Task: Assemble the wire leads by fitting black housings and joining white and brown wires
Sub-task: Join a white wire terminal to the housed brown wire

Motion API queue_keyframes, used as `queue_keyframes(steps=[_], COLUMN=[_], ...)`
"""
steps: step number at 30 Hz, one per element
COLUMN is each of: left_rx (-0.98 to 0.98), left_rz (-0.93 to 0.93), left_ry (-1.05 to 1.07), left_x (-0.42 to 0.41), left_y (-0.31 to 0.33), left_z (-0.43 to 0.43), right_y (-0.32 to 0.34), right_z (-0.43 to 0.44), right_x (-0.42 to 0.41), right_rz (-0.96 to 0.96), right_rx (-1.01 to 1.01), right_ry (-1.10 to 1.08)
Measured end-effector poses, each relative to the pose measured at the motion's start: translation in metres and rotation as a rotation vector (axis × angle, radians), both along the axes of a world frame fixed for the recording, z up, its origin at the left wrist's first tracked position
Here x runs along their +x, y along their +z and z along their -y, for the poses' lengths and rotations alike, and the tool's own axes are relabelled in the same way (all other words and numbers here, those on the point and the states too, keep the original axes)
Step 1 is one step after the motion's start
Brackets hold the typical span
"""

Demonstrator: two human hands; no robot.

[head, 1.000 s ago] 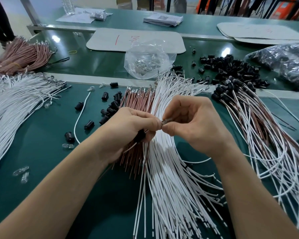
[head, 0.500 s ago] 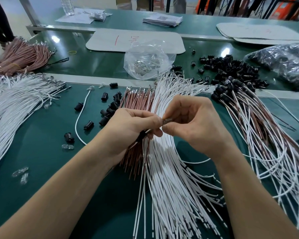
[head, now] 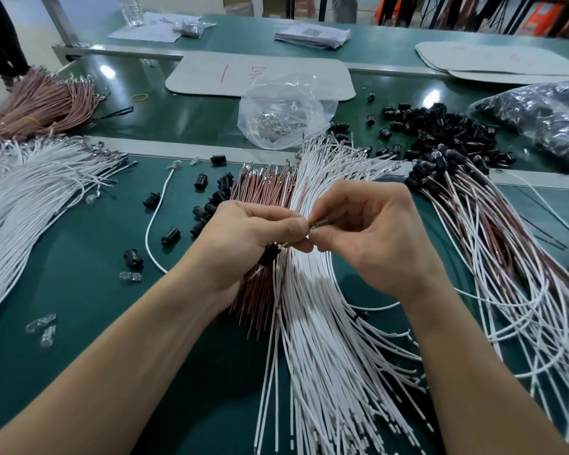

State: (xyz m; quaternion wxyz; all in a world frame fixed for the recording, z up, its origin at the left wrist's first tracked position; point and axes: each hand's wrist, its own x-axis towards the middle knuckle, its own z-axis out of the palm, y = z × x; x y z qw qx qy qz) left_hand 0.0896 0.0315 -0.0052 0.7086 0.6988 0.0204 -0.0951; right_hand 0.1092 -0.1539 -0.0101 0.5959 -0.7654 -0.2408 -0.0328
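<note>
**Two hands pinch a terminal above the wire bundles**

At the far left of the green table (head: 79,290) lies a bundle of brown wires (head: 40,106), and in front of it a spread of white wires (head: 30,185). Loose black housings (head: 211,198) are scattered just left of the middle. The left hand (head: 253,238) is curled: a black housing (head: 269,256) with a thin wire is tucked under its lower fingers, and its thumb and forefinger are pressed together at the tip. Between the two hands sits a small metal terminal (head: 321,222), which the right hand (head: 368,238) pinches between thumb and forefinger, its other fingers bent. Under the hands lie a brown wire stack (head: 260,185) and a long white wire stack (head: 326,339). Behind them is a clear bag (head: 286,116) of metal parts. To the right are a housing pile (head: 440,126) and finished leads (head: 506,257).
</note>
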Motion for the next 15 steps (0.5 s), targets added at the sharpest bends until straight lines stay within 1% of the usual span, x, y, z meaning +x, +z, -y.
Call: queue_keyframes(steps=[3,11,15], left_rx=[-0.037,0.003,0.049], left_rz=[-0.016,-0.012,0.025], left_ry=[-0.040,-0.096,-0.147], left_x=[0.0002,-0.0002,0.0012], left_y=[0.0016,0.0013,0.0064], left_z=[-0.0014,-0.0044,-0.0085], right_y=[-0.0004,-0.0015,-0.0011], right_z=[0.0026,0.0054,0.0081], right_x=[0.0023,0.0025,0.0042], right_rz=[-0.005,0.002,-0.024], right_rx=[0.031,0.044,0.117], right_ry=[-0.013,0.012,0.030])
